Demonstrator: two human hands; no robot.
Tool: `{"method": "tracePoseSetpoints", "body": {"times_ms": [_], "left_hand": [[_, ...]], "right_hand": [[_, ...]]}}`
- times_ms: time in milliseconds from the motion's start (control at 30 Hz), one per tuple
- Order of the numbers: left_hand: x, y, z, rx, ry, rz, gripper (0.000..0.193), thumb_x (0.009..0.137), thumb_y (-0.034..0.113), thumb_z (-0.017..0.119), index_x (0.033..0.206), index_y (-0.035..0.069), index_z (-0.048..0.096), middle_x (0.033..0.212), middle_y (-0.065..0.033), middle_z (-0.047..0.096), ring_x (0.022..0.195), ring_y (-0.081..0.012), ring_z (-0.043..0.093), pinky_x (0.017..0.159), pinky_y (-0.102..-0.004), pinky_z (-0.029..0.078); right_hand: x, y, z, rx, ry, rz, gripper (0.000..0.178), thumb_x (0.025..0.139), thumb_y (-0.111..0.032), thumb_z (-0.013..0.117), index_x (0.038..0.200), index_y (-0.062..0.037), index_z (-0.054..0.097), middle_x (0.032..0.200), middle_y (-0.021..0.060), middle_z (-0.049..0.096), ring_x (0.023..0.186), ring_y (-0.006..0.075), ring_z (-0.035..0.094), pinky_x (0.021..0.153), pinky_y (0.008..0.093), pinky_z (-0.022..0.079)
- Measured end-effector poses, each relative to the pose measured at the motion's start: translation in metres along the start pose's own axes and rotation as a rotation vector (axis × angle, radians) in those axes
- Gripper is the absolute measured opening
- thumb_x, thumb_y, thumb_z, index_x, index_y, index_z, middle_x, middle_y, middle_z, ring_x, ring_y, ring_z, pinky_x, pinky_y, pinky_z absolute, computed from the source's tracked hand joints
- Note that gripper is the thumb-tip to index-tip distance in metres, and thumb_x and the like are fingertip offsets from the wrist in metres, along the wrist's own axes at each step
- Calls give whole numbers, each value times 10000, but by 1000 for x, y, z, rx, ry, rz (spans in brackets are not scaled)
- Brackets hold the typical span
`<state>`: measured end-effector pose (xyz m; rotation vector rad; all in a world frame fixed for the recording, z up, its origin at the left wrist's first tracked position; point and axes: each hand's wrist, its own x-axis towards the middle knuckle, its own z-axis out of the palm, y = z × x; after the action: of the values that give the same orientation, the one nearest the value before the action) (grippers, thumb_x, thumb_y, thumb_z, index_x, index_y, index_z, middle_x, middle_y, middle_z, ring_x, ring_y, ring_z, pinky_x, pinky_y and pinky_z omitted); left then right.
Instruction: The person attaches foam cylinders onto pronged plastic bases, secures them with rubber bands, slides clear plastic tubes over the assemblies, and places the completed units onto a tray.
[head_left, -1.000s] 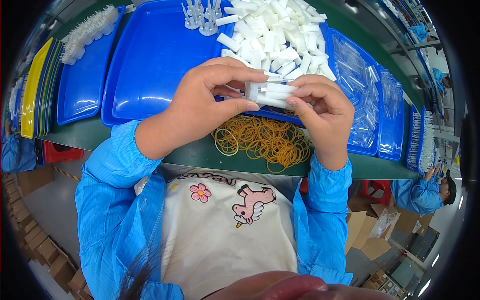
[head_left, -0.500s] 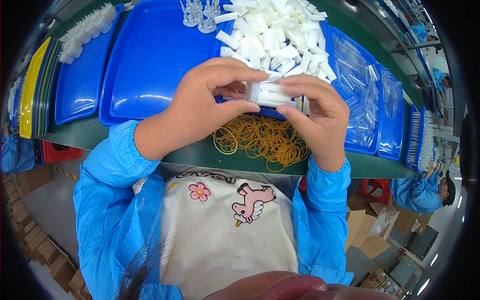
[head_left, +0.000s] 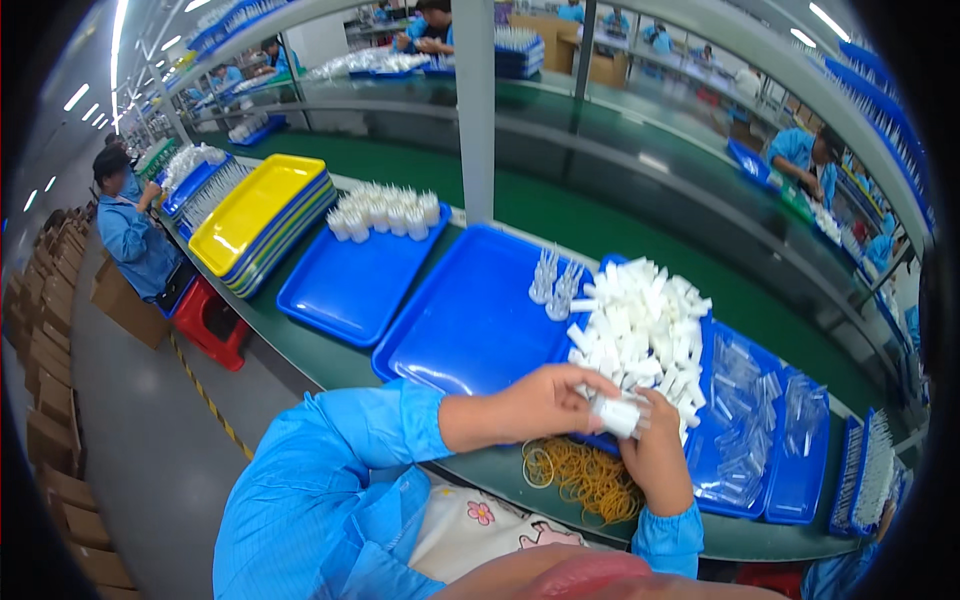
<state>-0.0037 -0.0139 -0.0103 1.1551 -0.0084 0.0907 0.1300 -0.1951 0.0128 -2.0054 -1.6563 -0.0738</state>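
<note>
Both hands meet over the near edge of the heap of white foam pieces (head_left: 645, 320). Between them is a bundle of white pieces (head_left: 618, 414) with clear plastic at its end, slightly blurred. My left hand (head_left: 560, 400) pinches its left end between thumb and fingers. Around its right side curl the fingers of my right hand (head_left: 658, 440). Below the hands lies a pile of tan rubber bands (head_left: 590, 482), with one paler band at its left. Clear plastic pieces with upright pins (head_left: 555, 285) stand left of the heap.
A large blue tray (head_left: 470, 330) and a smaller blue tray (head_left: 350, 285) with several filled white assemblies (head_left: 385, 212) stand left. Beyond is a yellow-topped tray stack (head_left: 260, 215). Clear tubes (head_left: 740, 420) fill trays at right. A grey post (head_left: 477, 120) rises behind; a co-worker (head_left: 135, 225) sits far left.
The view has swung up and left, showing more of the workshop. The bundle, still between both hands, has tilted, and my right hand has wrapped lower around its side.
</note>
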Motion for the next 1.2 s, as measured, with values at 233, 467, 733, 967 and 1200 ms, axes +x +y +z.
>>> {"method": "tracePoseSetpoints", "body": {"times_ms": [233,467,733,967,1200], "left_hand": [[8,-3,-14,78,-164,111,332,891,-43,628,1218,-8,590,1307,-124,521,1139,-179,577,892,-281,519],[8,12,-10,-27,91,116,400,937,-24,554,1335,2,517,1340,-109,549,1121,-165,594,901,-298,532],[2,13,-2,-57,118,69,380,945,68,598,1319,35,535,1220,-98,615,993,-138,645,849,-274,551],[9,-2,-10,-39,163,99,346,925,74,639,1263,35,576,1138,-108,651,962,-133,651,838,-278,552],[8,5,-7,77,223,62,349,896,20,652,1241,8,603,1087,-103,671,928,-125,654,805,-251,543]], "right_hand": [[11,6,8,39,-21,3,309,641,22,718,936,-67,700,909,103,683,1033,381,577,912,455,436],[15,10,11,126,87,-36,263,688,-2,732,940,-9,658,889,154,625,899,360,575,794,428,454],[6,17,4,782,372,203,152,794,133,617,913,40,621,1015,102,551,807,130,602,667,219,509],[3,27,4,931,456,267,151,796,115,651,925,38,638,1059,116,573,843,135,612,681,235,528],[2,26,2,1083,436,297,187,793,116,669,971,61,646,1082,135,610,898,154,625,749,255,534]]}}
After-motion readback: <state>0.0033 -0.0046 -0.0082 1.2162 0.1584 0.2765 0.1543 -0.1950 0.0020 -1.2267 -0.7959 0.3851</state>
